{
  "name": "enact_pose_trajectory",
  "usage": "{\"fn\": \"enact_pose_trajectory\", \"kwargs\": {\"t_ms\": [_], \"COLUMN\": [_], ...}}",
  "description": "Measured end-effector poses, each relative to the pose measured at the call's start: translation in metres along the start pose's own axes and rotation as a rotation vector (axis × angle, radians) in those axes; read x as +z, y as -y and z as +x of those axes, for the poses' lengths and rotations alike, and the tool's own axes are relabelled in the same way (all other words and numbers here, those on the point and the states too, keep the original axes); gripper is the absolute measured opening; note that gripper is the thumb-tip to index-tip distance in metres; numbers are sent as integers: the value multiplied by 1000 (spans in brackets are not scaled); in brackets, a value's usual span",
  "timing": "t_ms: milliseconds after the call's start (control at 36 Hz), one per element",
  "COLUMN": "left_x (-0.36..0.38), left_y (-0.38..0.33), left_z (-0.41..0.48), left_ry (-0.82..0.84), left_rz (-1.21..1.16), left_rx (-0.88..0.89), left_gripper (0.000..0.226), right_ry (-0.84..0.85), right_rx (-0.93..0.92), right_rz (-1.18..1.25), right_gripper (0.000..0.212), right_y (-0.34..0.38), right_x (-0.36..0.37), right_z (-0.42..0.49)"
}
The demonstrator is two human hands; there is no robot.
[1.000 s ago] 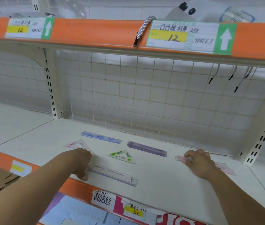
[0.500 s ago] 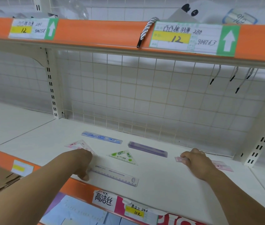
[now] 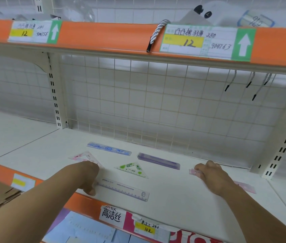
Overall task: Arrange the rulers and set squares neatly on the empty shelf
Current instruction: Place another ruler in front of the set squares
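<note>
- On the white shelf [image 3: 173, 207], near its front edge, a clear plastic straight ruler [image 3: 123, 190] lies flat, its long axis running left to right.
- Left hand [image 3: 88, 176] is curled at its left end; I cannot tell whether it grips.
- Right hand [image 3: 212, 176] curls its fingers over a flat pink plastic ruler [image 3: 194, 172], which also lies left to right.
- Green triangular set square [image 3: 131, 170] lies between the hands.

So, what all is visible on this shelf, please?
white flat shelf: one, white, centre
blue plastic ruler: one, blue, back left
purple plastic ruler: one, purple, back centre
pink plastic set square: one, pink, left, behind left grip
green plastic set square: one, green, centre
clear plastic ruler: one, clear, purple marks, front
pink plastic ruler: one, pink, right, under right grip
paper price labels: two, white-yellow-green, upper orange rail
left grip: one, at clear ruler's end
right grip: one, on pink ruler
</note>
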State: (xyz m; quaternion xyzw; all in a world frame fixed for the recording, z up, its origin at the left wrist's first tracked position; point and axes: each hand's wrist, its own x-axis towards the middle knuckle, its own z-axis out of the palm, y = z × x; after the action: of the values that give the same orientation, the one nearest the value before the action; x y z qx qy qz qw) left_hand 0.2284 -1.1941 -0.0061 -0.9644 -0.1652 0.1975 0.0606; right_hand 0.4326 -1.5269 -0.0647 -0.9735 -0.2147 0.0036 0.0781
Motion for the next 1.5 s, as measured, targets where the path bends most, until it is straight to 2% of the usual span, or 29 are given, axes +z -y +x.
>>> {"fn": "enact_pose_trajectory", "kwargs": {"t_ms": [139, 444, 611, 722, 833, 917, 972, 1056, 1194, 1500], "left_x": [2, 3, 2, 1, 2, 1, 1, 1, 2, 1], "left_y": [2, 2, 2, 2, 4, 4, 5, 6, 7, 8], "left_z": [2, 3, 2, 2, 2, 0, -2, -2, -3, -3], "left_ry": [-12, -15, -15, -13, -14, -13, -16, -31, -31, -29], "left_rz": [19, 24, 21, 32, 34, 26, 18, 24, 34, 35], "left_rx": [8, 6, 28, 37, 48, 61, 68, 77, 91, 102], "left_gripper": [57, 57, 55, 55, 55, 54, 53, 55, 54, 54], "right_ry": [2, -19, -142, -216, -129, 24, 119, 176, 232, 287], "right_rx": [1, 28, -9, -124, -259, -340, -388, -452, -415, -299], "right_rz": [22, -6, 35, 131, 199, 239, 199, 66, -35, 89], "right_gripper": [34, 41, 41, 25, 19, 23, 26, 38, 46, 42], "right_y": [0, 9, 35, 75, 122, 153, 173, 194, 211, 214], "right_x": [2, -3, -9, -13, -14, -12, -10, -6, 3, 3], "right_z": [0, -7, -9, -17, -33, -47, -55, -61, -61, -56]}}
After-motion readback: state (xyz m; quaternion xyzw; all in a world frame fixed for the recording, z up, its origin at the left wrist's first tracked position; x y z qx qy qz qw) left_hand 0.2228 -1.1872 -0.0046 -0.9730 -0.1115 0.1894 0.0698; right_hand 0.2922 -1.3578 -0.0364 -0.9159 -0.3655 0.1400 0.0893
